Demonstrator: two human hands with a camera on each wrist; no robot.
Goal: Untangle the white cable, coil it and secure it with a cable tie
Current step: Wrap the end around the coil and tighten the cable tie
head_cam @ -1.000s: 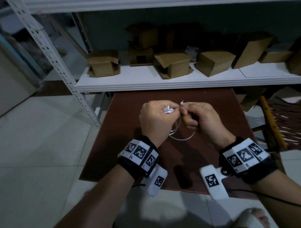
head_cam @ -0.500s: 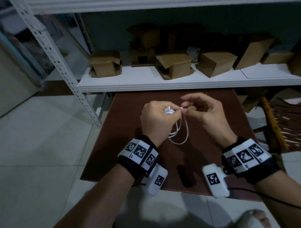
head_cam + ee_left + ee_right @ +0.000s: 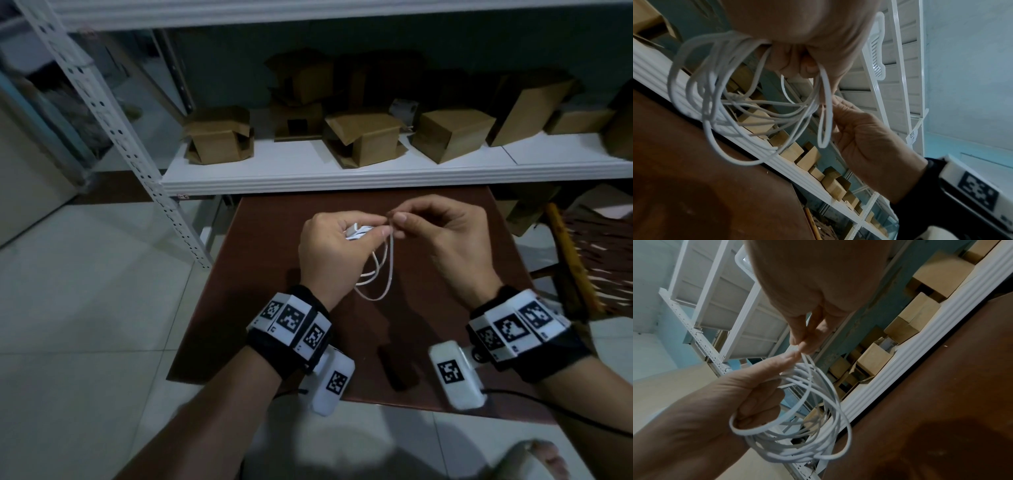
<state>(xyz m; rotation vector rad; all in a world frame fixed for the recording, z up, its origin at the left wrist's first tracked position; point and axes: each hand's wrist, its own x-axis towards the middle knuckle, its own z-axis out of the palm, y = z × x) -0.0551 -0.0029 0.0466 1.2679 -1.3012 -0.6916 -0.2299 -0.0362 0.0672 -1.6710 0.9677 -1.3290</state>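
Both hands are raised over the brown table (image 3: 270, 281). My left hand (image 3: 370, 233) grips a coil of thin white cable (image 3: 368, 270) at its top, and the turns hang below the fingers (image 3: 725, 104). The cable's white plug (image 3: 354, 233) shows in that fist. My right hand (image 3: 394, 219) pinches, between thumb and forefinger (image 3: 800, 345), a flat white band that looks like the cable tie (image 3: 825, 113). The band hangs as a long narrow loop (image 3: 388, 270) beside the bunched turns. Whether it is fastened is hidden by the fingers.
A white shelf (image 3: 342, 178) with several brown cardboard boxes (image 3: 366, 137) runs along the table's far edge. A perforated white post (image 3: 120, 137) slants at the left. A woven chair (image 3: 589, 260) stands to the right. White tile floor surrounds the table.
My right hand has uncurled its outer fingers and risen slightly while keeping its pinch. The hanging loop has gone from wide and round to long and narrow. The left hand stays put.
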